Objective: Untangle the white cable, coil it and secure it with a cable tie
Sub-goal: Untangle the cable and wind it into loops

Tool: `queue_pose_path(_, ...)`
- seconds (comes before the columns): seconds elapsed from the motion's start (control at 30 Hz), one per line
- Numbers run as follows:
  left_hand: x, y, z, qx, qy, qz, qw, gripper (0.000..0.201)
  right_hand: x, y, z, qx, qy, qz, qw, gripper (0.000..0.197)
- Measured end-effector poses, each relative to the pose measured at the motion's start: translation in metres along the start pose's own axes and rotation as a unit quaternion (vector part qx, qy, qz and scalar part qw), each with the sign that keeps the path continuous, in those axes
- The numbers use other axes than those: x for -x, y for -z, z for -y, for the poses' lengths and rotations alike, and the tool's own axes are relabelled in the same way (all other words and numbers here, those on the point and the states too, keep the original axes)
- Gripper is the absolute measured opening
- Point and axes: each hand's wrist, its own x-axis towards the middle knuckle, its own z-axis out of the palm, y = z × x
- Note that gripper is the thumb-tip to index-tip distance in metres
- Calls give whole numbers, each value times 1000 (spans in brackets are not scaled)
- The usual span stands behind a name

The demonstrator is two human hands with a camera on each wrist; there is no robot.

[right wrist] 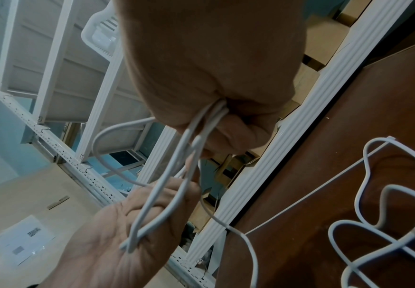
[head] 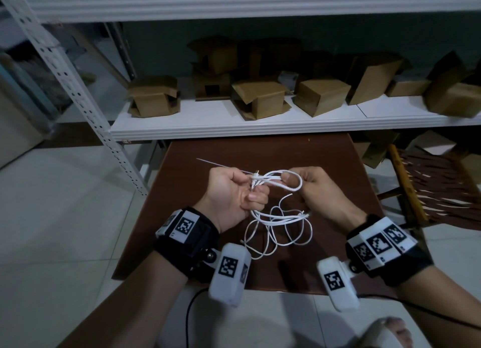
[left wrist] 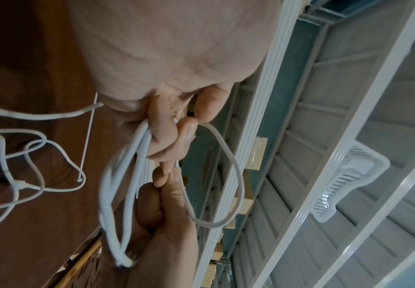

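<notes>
Shelf: its white front edge runs just above the table's far edge; we see cardboard boxes along it.
Table: brown top, bare wood left and right of our hands.
White cable: tangled loops lie on the table below our hands; several strands rise between them.
Left hand: fingers curled, pinching the strands near the connectors.
Right hand: closed round a loop.
Cable tie: thin, flat on the table beyond our left hand.
</notes>
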Motion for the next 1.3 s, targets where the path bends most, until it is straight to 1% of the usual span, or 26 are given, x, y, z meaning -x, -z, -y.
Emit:
queue_pose_path(0.07, -2, 1, 1, 11, 10, 3, 1000, 59, -2, 1, -2, 21, -4, -9, 1000, 35)
queue_pose_path(0.17, -6, 0, 4, 9, 27, 4, 1000, 79, -4, 1, -9, 29, 5, -6, 1000, 38)
queue_pose_path(0.2, -7, -1, 5, -8, 31, -7, 999, 79, -3, 0, -9, 33, 8, -1, 999, 39)
queue_pose_path(0.23, -7, -2, 6, -27, 37, -18, 999, 72, -4, -1, -10, 40, 8, 0, 999, 41)
queue_pose_path(0.3, -7, -5, 7, -57, 48, -29, 997, 45, -4, -2, -12, 47, 13, 2, 999, 41)
queue_pose_path(0.33, -7, -6, 9, -61, 51, -33, 996, 35, -4, -1, -13, 48, 14, 1, 999, 40)
queue_pose_path(0.4, -7, -7, 11, -60, 48, -44, 996, 30, -5, 0, -15, 54, 17, -2, 998, 39)
queue_pose_path(0.5, -7, -9, 13, -50, 29, -55, 997, 29, -6, 1, -16, 56, 21, -7, 998, 39)
queue_pose_path(0.57, -8, -9, 14, -16, 22, -57, 998, 30, -6, -1, -16, 58, 28, -9, 998, 39)
queue_pose_path(0.63, -8, -8, 14, 29, 26, -57, 998, 33, -6, -3, -17, 83, 50, -15, 995, 38)
queue_pose_path(0.73, -10, -12, 15, 84, 43, -60, 994, 50, -5, -5, -17, 130, 88, -36, 987, 39)
queue_pose_path(0.8, -10, -13, 14, 103, 53, -60, 991, 62, -3, -7, -17, 166, 96, -51, 980, 38)
queue_pose_path(0.83, -10, -12, 14, 115, 60, -60, 990, 63, -3, -8, -17, 180, 98, -56, 977, 37)
queue_pose_path(0.87, -10, -11, 13, 128, 67, -62, 988, 59, -2, -9, -17, 186, 101, -60, 975, 34)
queue_pose_path(0.97, -6, -8, 11, 141, 81, -67, 984, 37, -1, -12, -15, 192, 113, -68, 973, 30)
queue_pose_path(1.0, -6, -7, 11, 139, 83, -67, 985, 35, -1, -12, -14, 192, 114, -68, 972, 28)
queue_pose_path(1.17, -5, -5, 12, 134, 76, -58, 986, 38, 1, -11, -10, 197, 119, -70, 971, 34)
queue_pose_path(1.3, -5, -7, 9, 72, 74, -55, 993, 40, 3, -13, -7, 189, 122, -62, 972, 30)
